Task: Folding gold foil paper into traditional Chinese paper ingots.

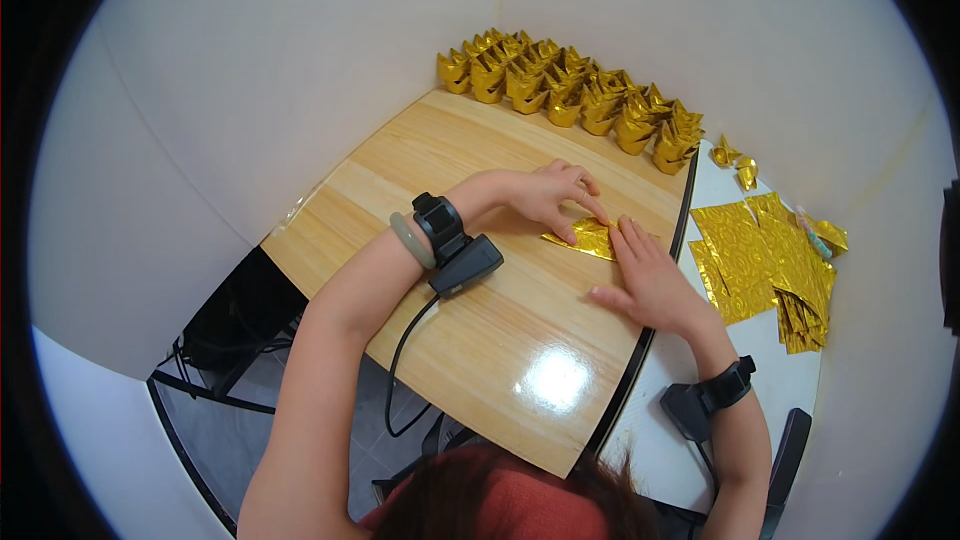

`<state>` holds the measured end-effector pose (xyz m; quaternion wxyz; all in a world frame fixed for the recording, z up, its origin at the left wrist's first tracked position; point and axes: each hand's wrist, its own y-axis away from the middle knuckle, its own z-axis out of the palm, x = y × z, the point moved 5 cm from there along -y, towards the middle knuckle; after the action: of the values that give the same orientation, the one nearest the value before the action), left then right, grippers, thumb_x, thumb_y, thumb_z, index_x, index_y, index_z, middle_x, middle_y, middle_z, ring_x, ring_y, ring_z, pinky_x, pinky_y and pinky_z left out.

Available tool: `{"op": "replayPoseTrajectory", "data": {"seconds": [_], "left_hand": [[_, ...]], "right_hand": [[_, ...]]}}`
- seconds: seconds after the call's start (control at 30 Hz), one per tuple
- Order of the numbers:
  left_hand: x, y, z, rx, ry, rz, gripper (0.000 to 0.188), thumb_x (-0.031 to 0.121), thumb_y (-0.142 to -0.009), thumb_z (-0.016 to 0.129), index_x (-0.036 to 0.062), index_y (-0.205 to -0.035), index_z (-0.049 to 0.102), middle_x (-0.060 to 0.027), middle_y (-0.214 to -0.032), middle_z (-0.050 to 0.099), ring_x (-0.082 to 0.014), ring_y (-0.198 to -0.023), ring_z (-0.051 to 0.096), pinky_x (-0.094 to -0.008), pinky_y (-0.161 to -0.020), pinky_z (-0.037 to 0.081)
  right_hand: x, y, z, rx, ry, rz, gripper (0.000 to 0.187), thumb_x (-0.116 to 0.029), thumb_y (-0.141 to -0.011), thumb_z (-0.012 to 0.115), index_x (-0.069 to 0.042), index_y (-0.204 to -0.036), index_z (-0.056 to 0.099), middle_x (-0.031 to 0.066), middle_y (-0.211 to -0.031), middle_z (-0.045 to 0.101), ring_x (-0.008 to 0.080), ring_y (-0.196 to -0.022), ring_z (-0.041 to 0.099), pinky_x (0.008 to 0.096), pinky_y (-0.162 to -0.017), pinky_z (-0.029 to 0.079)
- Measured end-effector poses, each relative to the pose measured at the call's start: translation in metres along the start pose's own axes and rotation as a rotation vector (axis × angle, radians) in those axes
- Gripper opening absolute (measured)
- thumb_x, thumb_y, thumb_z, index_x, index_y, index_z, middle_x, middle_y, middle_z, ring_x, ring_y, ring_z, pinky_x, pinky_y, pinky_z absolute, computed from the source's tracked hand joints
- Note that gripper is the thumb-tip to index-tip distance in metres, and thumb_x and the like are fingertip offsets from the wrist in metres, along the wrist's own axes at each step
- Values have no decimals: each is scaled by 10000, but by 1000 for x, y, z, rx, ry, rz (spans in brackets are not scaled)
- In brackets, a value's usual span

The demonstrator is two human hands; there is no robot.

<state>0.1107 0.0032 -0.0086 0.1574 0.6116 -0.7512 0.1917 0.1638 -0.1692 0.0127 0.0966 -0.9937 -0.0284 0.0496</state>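
A folded piece of gold foil paper (pixel 590 238) lies flat on the wooden table (pixel 455 315). My left hand (pixel 550 197) reaches over its far left part, thumb and fingertips touching the paper, the fingers apart. My right hand (pixel 645 275) rests flat across its right end with fingers stretched out and thumb spread, hiding that end. Each wrist wears a black strapped device with a cable, and a pale bangle (pixel 411 241) circles my left forearm.
Several rows of folded gold paper ingots (pixel 565 90) stand along the table's far edge. On the white surface to the right lie gold foil sheets (pixel 735 250), two small folded gold pieces (pixel 747 172) and a pen-like item (pixel 812 233). Pale walls enclose the table.
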Motion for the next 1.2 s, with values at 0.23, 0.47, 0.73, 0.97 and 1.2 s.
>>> {"op": "replayPoseTrajectory", "data": {"seconds": [0.23, 0.47, 0.73, 0.97, 1.2], "left_hand": [[-3, 3, 2, -126, -37, -33, 629, 447, -688, 704, 371, -1269, 476, -156, -1464, 168, -421, -1318, 104, -481, -1074, 100], [-5, 8, 4, -99, -31, -68, 651, 420, -705, 699, 348, -1301, 445, -148, -1477, 133, -436, -1322, 87, -494, -1070, 86], [-2, 10, 6, -106, -45, -50, 646, 448, -725, 675, 349, -1313, 427, -141, -1483, 117, -422, -1334, 63, -504, -1063, 77], [-2, 12, 5, -95, -89, -72, 639, 523, -720, 646, 372, -1302, 432, -124, -1480, 139, -406, -1342, 58, -492, -1074, 61], [1, 16, 5, 18, -23, -45, 627, 502, -699, 674, 301, -1267, 501, -130, -1454, 225, -396, -1324, 126, -470, -1074, 95]], "right_hand": [[8, 11, 6, -273, 123, 197, 1022, -709, -782, 378, 124, -1340, 181, 289, -1409, 188, 335, -1347, 159, 397, -1095, 142], [22, 11, 1, -261, 192, 396, 964, -676, -813, 363, 116, -1339, 204, 288, -1402, 210, 316, -1349, 162, 416, -1095, 129], [3, 0, 14, -158, 61, 152, 942, -656, -818, 391, 112, -1335, 217, 300, -1391, 220, 353, -1341, 164, 440, -1088, 134], [21, 12, 10, -140, 120, 281, 909, -623, -813, 439, 96, -1331, 241, 272, -1397, 239, 341, -1340, 175, 416, -1091, 129], [3, 0, -17, 121, -176, 26, 476, -290, -769, 658, -23, -1129, 498, 174, -1156, 505, 324, -1109, 453, 385, -949, 367]]}}
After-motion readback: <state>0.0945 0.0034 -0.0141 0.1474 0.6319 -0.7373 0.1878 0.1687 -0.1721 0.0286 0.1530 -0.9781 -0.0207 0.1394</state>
